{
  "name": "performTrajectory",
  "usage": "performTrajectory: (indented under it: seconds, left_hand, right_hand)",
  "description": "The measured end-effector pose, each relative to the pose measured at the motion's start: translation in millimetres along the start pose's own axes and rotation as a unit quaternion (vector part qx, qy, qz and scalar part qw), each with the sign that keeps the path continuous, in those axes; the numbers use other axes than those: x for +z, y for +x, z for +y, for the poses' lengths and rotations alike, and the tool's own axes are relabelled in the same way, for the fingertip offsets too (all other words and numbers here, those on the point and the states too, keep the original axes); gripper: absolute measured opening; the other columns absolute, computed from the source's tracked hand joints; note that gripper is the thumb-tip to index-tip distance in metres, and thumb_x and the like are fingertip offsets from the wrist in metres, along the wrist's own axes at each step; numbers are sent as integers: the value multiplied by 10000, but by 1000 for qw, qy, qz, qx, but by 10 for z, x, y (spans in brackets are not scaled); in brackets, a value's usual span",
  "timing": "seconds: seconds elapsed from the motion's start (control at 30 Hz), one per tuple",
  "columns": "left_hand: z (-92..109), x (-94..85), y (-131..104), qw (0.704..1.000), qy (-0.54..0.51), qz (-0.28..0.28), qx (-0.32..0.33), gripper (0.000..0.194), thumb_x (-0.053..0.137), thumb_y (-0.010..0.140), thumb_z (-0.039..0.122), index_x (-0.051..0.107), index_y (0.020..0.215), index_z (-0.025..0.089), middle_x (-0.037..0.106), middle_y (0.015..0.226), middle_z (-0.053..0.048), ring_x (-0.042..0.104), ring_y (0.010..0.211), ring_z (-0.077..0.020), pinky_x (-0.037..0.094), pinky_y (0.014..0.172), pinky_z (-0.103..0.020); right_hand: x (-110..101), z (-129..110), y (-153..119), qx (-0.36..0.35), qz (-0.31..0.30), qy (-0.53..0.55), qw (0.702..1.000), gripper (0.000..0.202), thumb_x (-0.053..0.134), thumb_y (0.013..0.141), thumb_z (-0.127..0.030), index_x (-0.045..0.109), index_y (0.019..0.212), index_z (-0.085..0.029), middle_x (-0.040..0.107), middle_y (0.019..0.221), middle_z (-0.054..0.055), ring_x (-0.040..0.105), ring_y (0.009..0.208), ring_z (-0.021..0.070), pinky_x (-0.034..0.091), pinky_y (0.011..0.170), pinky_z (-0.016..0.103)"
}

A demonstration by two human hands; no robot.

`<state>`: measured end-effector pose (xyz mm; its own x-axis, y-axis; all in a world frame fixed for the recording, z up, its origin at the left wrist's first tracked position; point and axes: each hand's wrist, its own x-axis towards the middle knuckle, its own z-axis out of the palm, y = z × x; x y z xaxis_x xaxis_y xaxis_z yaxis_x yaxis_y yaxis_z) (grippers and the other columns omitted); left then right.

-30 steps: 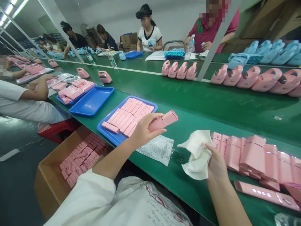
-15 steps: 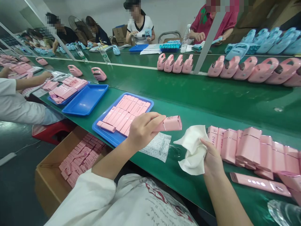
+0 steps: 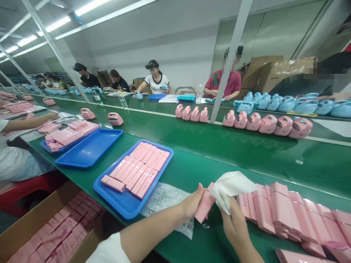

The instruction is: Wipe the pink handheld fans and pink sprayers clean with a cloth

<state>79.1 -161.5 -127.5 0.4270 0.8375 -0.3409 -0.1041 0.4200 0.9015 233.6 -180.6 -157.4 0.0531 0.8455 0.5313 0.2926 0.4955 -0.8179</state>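
The slim pink plastic case (image 3: 202, 212) was held above the near part of the glossy green tabletop (image 3: 208, 160), slanting with its bare squared end toward the near side. The soft white cloth (image 3: 234, 182) overlapped its far right portion; how firmly it pressed there could not be told. To the left, a crinkled translucent plastic sheet (image 3: 164, 199) took up the space as far as the rounded rim of the deep blue plastic tray (image 3: 100, 186), which carried rows of similar cases. To the right the room was narrower: the cloth's outer corner reached close to the heaped pink cases (image 3: 279, 208). The widest green stretch lay on the far side, running back to the line of pink handled units (image 3: 253, 121). The tabletop's near edge sloped from the far left down beneath the left forearm, with an open brown cardboard box (image 3: 89, 241) below it. The left hand (image 3: 193, 204) was closed around the case's left side, thumb upward, its forearm slanting in from the near left. The right hand (image 3: 236, 219) pinched the cloth, thumb raised, fingers partly hidden, its forearm coming from the near right.
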Motion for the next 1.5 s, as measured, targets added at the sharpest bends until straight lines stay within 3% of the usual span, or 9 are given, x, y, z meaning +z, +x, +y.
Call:
performTrajectory:
  seconds: [0.23,0.4,0.6,0.7,0.8,0.93,1.13,1.33,1.5]
  left_hand:
    - [-36,-121,-43,963,-270,-10,-18,1007,136,720,880,647,1096,99,669,737,-94,618,652,-188,473,716,-303]
    - [-45,-119,-39,976,-214,0,-44,1000,139,711,882,603,1208,149,564,540,-8,474,427,-134,370,468,-243]
    - [-1,-107,-84,977,-213,-17,-6,1002,52,780,824,624,1172,101,583,595,-45,480,457,-129,323,435,-238]
    - [4,-107,-69,988,-151,-25,-13,1015,17,749,843,595,1221,155,538,567,-10,438,424,-119,337,441,-234]
    - [-3,-89,-69,994,-100,-41,30,1031,76,700,895,597,1221,174,582,634,-30,514,520,-145,435,559,-268]
    - [-20,-62,-99,985,-26,-44,167,1068,134,644,938,643,1142,142,663,885,-124,611,925,-256,462,871,-364]
    - [-190,-116,-112,966,127,-45,220,1025,290,602,944,653,1058,100,651,953,-146,573,969,-294,444,909,-409]
    - [-189,-197,-160,955,216,30,201,1088,176,692,901,335,1430,116,619,1172,-185,578,1068,-318,435,931,-440]
    - [-56,-185,-235,936,309,61,161,1197,33,662,904,157,1498,57,653,1073,-229,624,969,-347,456,865,-489]
  right_hand:
    - [243,-288,65,-282,-221,-144,922,491,413,868,-117,512,1336,-230,685,1149,105,667,1019,258,577,830,386]
    - [213,-187,95,-243,-106,-182,947,446,424,916,-179,486,1353,-242,667,1182,115,641,1096,269,582,823,368]
    - [174,-206,96,-313,-207,-162,913,428,419,899,-164,509,1314,-221,686,1129,125,659,1054,275,542,917,469]
    - [162,-180,111,-291,-105,-185,933,403,415,901,-149,523,1281,-233,689,1105,130,662,1049,283,565,852,475]
    - [156,-181,122,-297,-113,-190,929,388,430,900,-150,541,1263,-229,697,1084,120,666,1029,272,549,883,504]
    - [161,-215,154,-333,-131,-185,915,320,465,890,-176,593,1180,-213,699,1072,100,647,1056,264,505,954,539]
    - [123,-167,183,-317,-55,-223,920,261,439,914,-172,618,1104,-179,694,994,109,636,1036,254,575,824,432]
    - [89,-126,162,-348,-73,-240,903,235,432,931,-210,618,1072,-183,705,937,92,651,1002,252,571,818,426]
    - [147,-128,95,-364,-124,-281,880,263,428,936,-217,605,1127,-178,708,1004,83,645,1029,243,483,953,468]
